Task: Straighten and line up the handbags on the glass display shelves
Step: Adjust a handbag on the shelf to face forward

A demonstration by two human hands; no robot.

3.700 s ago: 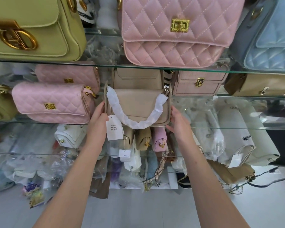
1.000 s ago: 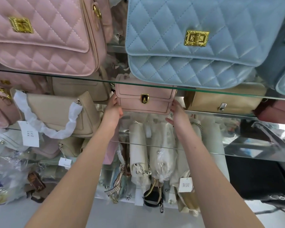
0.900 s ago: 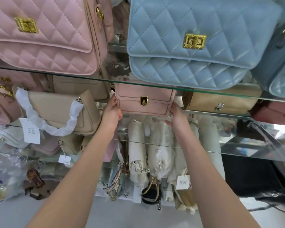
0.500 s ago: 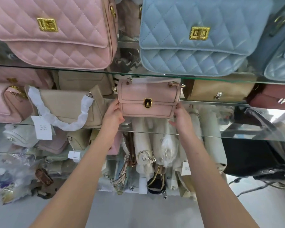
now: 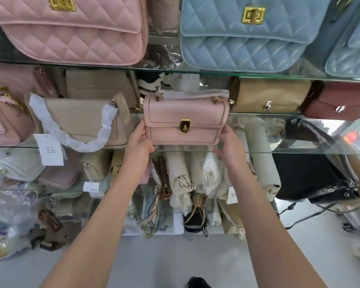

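A small pink handbag (image 5: 185,113) with a gold clasp stands upright at the front edge of the middle glass shelf (image 5: 299,151). My left hand (image 5: 139,140) grips its lower left corner and my right hand (image 5: 230,142) presses its lower right corner. To its left sits a beige handbag (image 5: 81,119) with a white paper-wrapped handle and a hanging tag. To its right, further back, stand a tan handbag (image 5: 272,94) and a dark pink handbag (image 5: 341,100). On the shelf above rest a quilted pink handbag (image 5: 71,32) and a quilted blue handbag (image 5: 247,38).
A quilted pink bag (image 5: 4,119) sits at the far left of the middle shelf. Lower shelves hold several wrapped cream bags (image 5: 195,175), a white bag (image 5: 15,167) and a black bag (image 5: 312,177). Plastic-wrapped goods (image 5: 10,223) lie on the grey floor.
The small pink handbag has come forward from the back of the shelf to its front edge, held in both hands. My view shifted right from the beige bag.
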